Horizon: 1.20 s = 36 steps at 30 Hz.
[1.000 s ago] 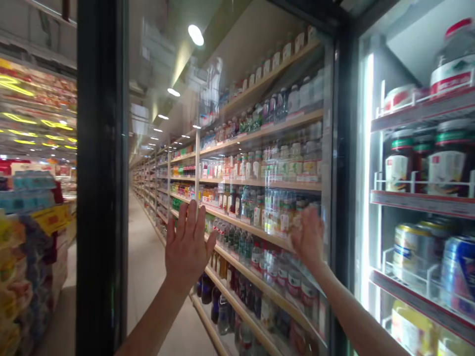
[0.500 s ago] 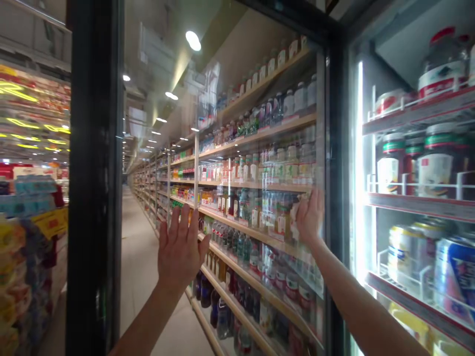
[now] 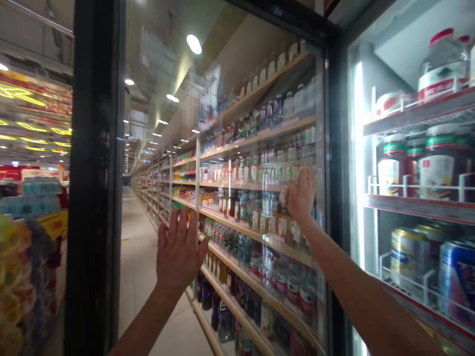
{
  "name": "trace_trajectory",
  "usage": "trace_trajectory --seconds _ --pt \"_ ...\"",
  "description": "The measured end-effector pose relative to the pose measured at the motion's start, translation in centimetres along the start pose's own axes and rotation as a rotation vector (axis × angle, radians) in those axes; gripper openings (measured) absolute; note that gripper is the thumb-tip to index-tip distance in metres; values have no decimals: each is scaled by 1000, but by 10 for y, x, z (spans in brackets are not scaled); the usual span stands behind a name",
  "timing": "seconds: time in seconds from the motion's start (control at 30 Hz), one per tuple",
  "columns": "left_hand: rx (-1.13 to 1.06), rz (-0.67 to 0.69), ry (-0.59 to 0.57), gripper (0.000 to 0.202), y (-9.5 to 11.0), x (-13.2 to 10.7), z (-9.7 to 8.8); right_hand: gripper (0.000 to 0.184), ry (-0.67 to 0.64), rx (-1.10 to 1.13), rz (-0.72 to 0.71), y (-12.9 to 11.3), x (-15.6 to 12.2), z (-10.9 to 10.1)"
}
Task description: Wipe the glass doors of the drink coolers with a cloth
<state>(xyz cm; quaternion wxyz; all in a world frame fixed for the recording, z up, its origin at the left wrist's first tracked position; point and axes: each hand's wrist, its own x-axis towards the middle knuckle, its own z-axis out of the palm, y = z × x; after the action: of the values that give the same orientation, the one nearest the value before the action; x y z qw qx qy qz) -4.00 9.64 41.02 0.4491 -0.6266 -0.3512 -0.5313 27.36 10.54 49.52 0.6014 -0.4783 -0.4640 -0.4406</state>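
Observation:
A glass door [image 3: 222, 118] with a dark frame stands open in front of me. My left hand [image 3: 179, 249] lies on its glass, palm forward and fingers spread, with nothing in it. Higher up, towards the right side of the pane, my right hand [image 3: 302, 195] presses against the glass. A small pale crumpled cloth [image 3: 284, 198] peeks out at its left side, mostly covered by the fingers; its exact material is unclear.
At the right is a lit cooler with wire-edged shelves [image 3: 419, 200] of bottles, jars and cans [image 3: 408, 257]. Long wooden shelves [image 3: 256, 230] of bottles appear in the glass, beside an aisle floor [image 3: 139, 262]. The door's dark frame [image 3: 92, 198] runs upright at left, with stacked goods [image 3: 33, 247] beyond.
My right hand has slid left and slightly up across the glass with the cloth. My left hand has stayed nearly in place.

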Motion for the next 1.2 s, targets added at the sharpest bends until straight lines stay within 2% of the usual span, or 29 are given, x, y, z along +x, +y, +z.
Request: trace_trajectory --seconds 0.1,0.13,0.17,0.2,0.23,0.33,0.37,0.4,0.47,0.57,0.6,0.63,0.67,0.7,0.77,0.8,0.83,0.87,0.9,1.0,1.03,1.07,1.1,1.13,1.2 --pt "-9 10 13 73 -1 1 -1 54 -174 56 -423 -59 -14 5" --pt "-14 12 17 73 -1 1 -1 53 -233 68 -547 -71 -18 4" --pt "-17 11 19 73 -1 1 -2 52 -272 70 -610 -74 -19 3" --pt "-16 9 17 73 -1 1 -2 52 -283 65 -599 -70 -16 1" --pt "-11 5 12 73 -1 0 -2 52 -254 54 -501 -59 -9 0" --pt "10 -1 4 73 0 0 -1 58 -49 25 -18 -21 25 3" --pt "14 -2 7 73 1 0 0 59 0 24 78 -18 35 6" --pt "14 -2 10 73 1 -1 0 58 22 27 104 -23 42 9" --pt "6 1 14 72 1 -1 1 56 -17 46 -40 -51 41 15" --pt "-18 5 14 71 0 0 1 52 -165 85 -515 -99 22 17" --pt "-28 0 17 70 0 0 0 51 -207 88 -631 -104 17 16" --pt "-37 -7 24 69 0 0 0 51 -229 81 -672 -101 17 14" --pt "-44 -15 32 67 0 1 -1 51 -227 67 -628 -91 20 12" --pt "-48 -22 39 66 1 1 -1 51 -201 48 -510 -77 28 9" --pt "-44 -23 52 65 2 2 -1 53 -104 12 -176 -52 47 8" --pt "-36 -19 56 65 3 2 -1 54 -62 3 -46 -47 55 9" --pt "-27 -12 61 66 3 2 -1 54 -40 4 16 -50 60 12" --pt "-20 -4 63 66 4 2 -1 54 -39 13 4 -60 60 14" --pt "-15 0 65 66 4 2 -1 53 -56 28 -75 -77 55 17" --pt "-15 -2 60 66 2 2 -1 49 -182 95 -536 -131 26 22" --pt "-13 -1 57 66 1 1 -1 49 -223 112 -664 -139 18 21" --pt "-5 4 55 66 0 1 -1 49 -246 118 -727 -139 15 19" --pt "10 14 58 67 -1 0 0 49 -247 110 -709 -131 16 17" --pt "30 24 59 68 -2 0 0 49 -219 90 -606 -116 22 14" --pt "66 37 54 69 -3 -2 2 50 -104 35 -255 -82 44 12"
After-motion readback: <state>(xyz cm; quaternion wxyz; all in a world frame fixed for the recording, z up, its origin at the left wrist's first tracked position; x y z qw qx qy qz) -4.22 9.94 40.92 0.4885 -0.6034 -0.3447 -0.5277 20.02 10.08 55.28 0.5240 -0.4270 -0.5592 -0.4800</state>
